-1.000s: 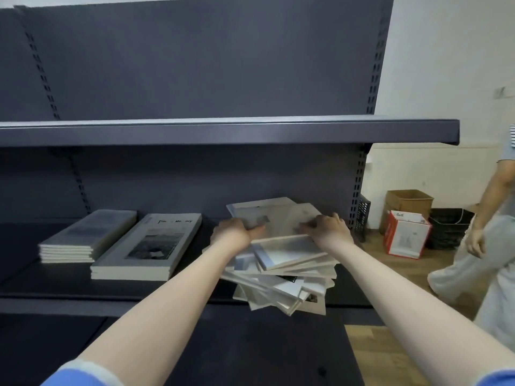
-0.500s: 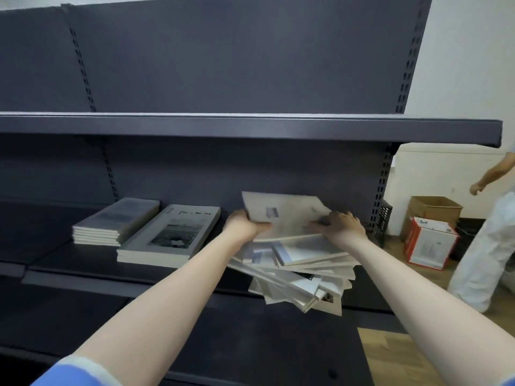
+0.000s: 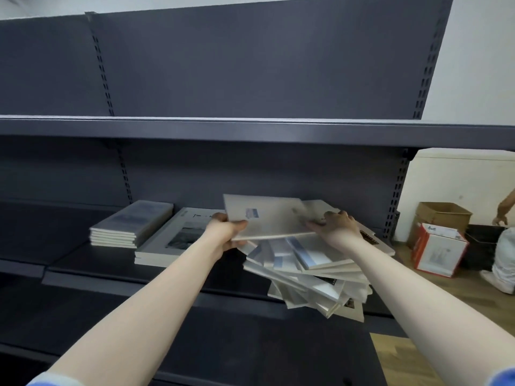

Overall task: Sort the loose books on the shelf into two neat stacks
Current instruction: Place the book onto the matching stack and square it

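A messy pile of loose books [image 3: 312, 277] fans out over the front edge of the dark shelf [image 3: 156, 277] at the right. One pale book [image 3: 267, 218] with a small blue mark is lifted above the pile. My left hand [image 3: 225, 232] grips its left edge, thumb on top. My right hand [image 3: 337, 227] holds its right edge. To the left lie two neat stacks: narrow grey books [image 3: 131, 225] and wider books with a dark cover photo [image 3: 178, 238], partly hidden by my left hand.
An upper shelf [image 3: 250, 132] overhangs the working shelf. A lower shelf [image 3: 250, 344] juts out below. On the wooden floor at the right stand a brown carton [image 3: 443, 215], a red and white box [image 3: 437, 249] and a black crate [image 3: 482, 243]. Another person [image 3: 504, 246] bends there.
Both hands have raised the top pale book off the messy pile and carried it slightly left. The camera has turned left. The person at the right has bent down.
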The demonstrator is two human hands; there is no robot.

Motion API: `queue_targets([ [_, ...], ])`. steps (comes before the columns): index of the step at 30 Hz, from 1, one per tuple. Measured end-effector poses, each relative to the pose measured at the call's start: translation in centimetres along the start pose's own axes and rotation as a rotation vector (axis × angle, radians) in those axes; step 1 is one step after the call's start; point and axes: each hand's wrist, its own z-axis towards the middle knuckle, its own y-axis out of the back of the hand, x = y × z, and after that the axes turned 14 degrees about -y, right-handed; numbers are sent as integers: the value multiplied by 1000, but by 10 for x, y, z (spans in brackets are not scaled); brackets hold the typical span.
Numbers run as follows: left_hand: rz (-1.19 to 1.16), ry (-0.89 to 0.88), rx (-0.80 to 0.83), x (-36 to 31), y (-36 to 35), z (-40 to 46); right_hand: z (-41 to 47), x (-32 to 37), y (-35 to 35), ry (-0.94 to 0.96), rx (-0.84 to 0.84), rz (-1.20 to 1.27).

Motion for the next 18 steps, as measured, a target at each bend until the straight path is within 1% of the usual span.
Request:
queue_targets([
  [4,-59,-10,-43,-2,32,10,-6,38,-5,10,-6,18],
  [9,-88,-31,-43,-10,89,31,-5,103,-33,49,-26,50],
  [15,10,-89,18,-7,179,69,-25,185,-69,63,-61,18],
  [18,21,-84,24,-4,218,83,-34,217,-92,59,-21,32],
])
